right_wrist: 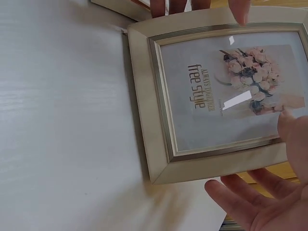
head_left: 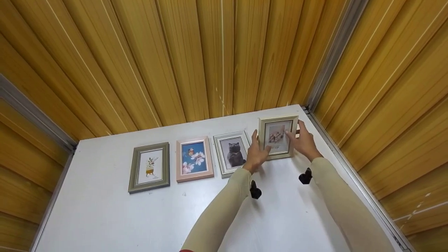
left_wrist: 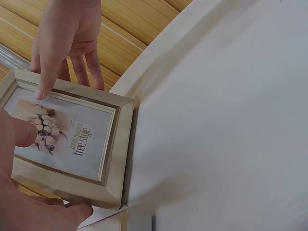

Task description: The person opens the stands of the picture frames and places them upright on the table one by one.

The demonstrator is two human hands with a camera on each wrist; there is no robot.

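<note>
White table (head_left: pixel 105 217) set against ribbed yellow wood-panel walls (head_left: pixel 196 56).

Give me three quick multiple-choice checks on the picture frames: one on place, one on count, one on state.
1. Where is the cream frame with the flower print?
A. right end of the row
B. left end
C. off the table

2. How many frames are on the white table?
A. two
B. four
C. six

3. How is the cream frame held?
A. left hand only
B. untouched
C. both hands

Answers: 1 A, it sits right of the grey cat frame. 2 B, four show. 3 C, left hand and right hand grip its sides.
</note>
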